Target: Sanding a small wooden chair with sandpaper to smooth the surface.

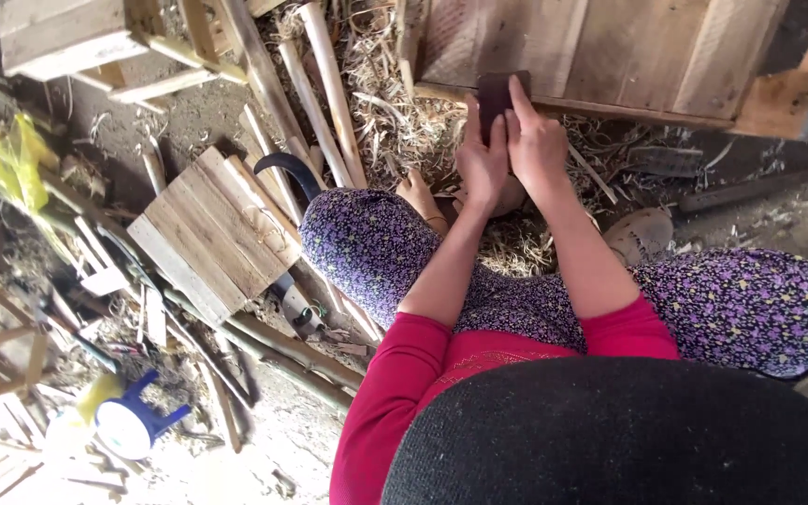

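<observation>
Past the black hat, a dark block is being gripped by both the left hand and right hand against the wooden panel, where fingertips are possibly being endangered by a slip.

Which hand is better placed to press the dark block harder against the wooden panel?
Probably the right hand: its fingers lie up along the dark block at the wooden panel. The left hand grips lower down.

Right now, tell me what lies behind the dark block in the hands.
Behind the dark block, held by the left hand and right hand, stands a wooden plank panel over straw. The panel's part behind the block is covered.
</observation>
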